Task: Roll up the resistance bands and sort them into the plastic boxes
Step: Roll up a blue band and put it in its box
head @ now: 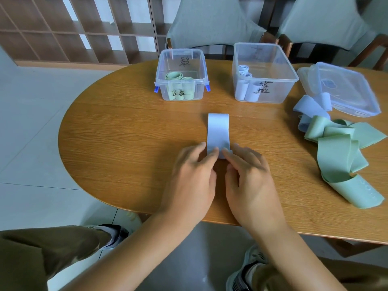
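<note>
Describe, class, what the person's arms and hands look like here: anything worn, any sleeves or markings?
Both forearms are bare to the frame's lower edge; no sleeves show. The left hand and the right hand wear no gloves, and no rings, watch or bracelets are visible. No markings can be seen. Nails look short and unpainted, as far as visible.

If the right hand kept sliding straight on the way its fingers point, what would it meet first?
The right hand points up and slightly left, and its fingertips already pinch the near end of the flat blue band. Carried on, it would probably run along that strip, then over bare table toward the gap between the boxes.
</note>
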`<state>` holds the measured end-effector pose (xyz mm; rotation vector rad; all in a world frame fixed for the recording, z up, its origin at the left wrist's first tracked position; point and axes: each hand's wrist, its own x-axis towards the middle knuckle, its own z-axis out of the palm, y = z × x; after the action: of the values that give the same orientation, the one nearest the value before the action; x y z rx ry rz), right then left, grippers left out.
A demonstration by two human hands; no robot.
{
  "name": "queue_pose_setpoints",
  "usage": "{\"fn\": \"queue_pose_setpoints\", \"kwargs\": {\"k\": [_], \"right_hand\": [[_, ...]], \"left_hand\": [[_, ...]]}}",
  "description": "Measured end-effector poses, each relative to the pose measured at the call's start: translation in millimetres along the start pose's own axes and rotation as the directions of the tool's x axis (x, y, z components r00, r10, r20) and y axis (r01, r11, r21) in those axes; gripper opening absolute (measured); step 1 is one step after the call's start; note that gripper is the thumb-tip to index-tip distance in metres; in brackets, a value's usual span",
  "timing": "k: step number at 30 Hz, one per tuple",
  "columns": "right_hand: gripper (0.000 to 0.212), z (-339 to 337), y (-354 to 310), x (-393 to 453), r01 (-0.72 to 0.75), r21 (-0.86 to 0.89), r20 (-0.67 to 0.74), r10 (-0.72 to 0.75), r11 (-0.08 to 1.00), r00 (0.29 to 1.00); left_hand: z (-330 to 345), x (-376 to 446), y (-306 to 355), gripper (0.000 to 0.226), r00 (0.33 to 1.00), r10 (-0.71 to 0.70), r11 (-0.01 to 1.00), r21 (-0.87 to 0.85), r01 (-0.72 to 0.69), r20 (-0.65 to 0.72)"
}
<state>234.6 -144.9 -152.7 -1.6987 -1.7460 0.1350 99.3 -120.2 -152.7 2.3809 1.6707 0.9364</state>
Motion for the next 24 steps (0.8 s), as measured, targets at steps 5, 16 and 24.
{"fn": "queue_pose_setpoints", "kwargs": {"k": [5,16,24], "right_hand": [[0.049,-3,0,12,-0.056,-0.075,0.136,0.066,0.996,0.989],[0.043,-4,-17,17,0.050,-0.214,0.016,-0.048,0.976,0.999],[0.020,4,-10,28,0.098,-0.327,0.036,-0.091,0.940,0.995]], "left_hand": [[6,13,-9,0.040,1.000,0.018,0.995,0.094,-0.018,0.001],[9,41,-17,0.049,0.986,-0.014,0.974,0.224,-0.024,0.165],[2,54,-20,0.053,0.965,-0.060,0.973,0.229,-0.001,0.257]]}}
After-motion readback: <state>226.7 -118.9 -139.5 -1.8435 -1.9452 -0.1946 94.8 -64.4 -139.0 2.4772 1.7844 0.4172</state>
